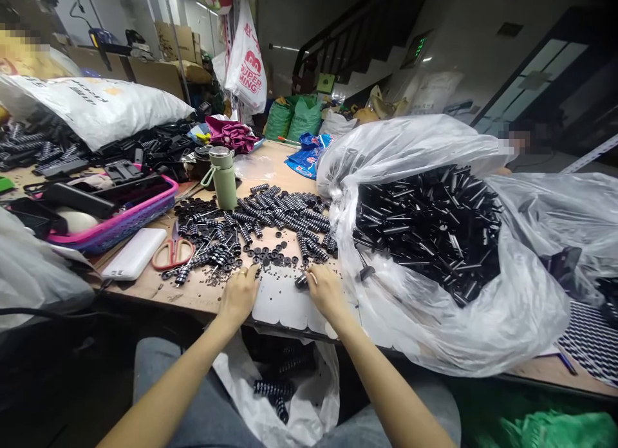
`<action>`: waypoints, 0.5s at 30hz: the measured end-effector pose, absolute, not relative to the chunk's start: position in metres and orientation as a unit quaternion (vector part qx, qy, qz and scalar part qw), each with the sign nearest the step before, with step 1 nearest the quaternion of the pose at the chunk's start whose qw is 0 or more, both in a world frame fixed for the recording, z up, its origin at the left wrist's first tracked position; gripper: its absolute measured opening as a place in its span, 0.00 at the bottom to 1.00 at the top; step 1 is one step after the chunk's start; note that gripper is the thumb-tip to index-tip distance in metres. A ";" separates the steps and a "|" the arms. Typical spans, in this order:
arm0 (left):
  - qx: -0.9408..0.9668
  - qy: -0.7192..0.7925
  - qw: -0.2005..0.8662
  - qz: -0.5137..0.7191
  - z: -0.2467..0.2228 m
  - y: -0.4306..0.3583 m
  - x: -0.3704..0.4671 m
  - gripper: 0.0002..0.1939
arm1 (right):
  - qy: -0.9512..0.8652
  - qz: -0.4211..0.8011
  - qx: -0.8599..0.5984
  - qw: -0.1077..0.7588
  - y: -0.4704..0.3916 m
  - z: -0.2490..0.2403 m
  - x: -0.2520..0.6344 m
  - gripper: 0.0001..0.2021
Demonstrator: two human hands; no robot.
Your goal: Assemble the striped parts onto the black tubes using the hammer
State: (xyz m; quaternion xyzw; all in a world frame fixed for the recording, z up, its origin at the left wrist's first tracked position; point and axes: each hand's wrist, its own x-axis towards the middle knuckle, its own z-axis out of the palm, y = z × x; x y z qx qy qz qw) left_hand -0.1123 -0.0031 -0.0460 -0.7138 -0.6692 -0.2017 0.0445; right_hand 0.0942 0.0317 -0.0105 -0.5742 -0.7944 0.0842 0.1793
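My left hand (240,292) rests at the table's front with its fingers curled together, beside scattered tiny dark bits and black discs (264,252). Whatever its fingertips pinch is too small to make out. Across a white sheet (277,300), my right hand (328,292) closes its fingers on a short black cylindrical part (302,281). Beyond both hands lies a heap of black-and-white ribbed rollers (282,210), some with thin metal rods. A large clear plastic bag (347,242) of black parts with shiny rods (429,226) gapes at the right.
Orange-handled scissors (174,252), a white power bank (135,255), a green bottle (223,181) and a pink-rimmed basket (168,194) stand on the left. Below the table edge, an open white bag (326,396) between my knees holds ribbed rollers. A person is partly visible at the far right.
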 end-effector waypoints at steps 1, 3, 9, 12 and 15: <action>-0.714 -0.667 0.059 -0.204 -0.048 -0.004 -0.111 0.15 | -0.797 0.098 -0.570 0.175 0.044 -0.010 0.084 0.10; -0.709 -0.667 0.078 -0.217 -0.052 -0.002 -0.107 0.14 | -0.795 0.118 -0.570 0.171 0.067 -0.010 0.066 0.06; -0.693 -0.624 -0.017 -0.361 -0.043 -0.001 -0.098 0.12 | -0.782 0.190 -0.552 0.218 0.092 -0.016 0.050 0.06; -0.684 -0.600 -0.117 -0.399 -0.033 -0.006 -0.094 0.10 | -0.772 0.253 -0.521 0.261 0.079 -0.015 0.051 0.10; -0.685 -0.590 -0.160 -0.398 -0.028 -0.010 -0.090 0.12 | -0.756 0.306 -0.493 0.303 0.063 -0.012 0.050 0.10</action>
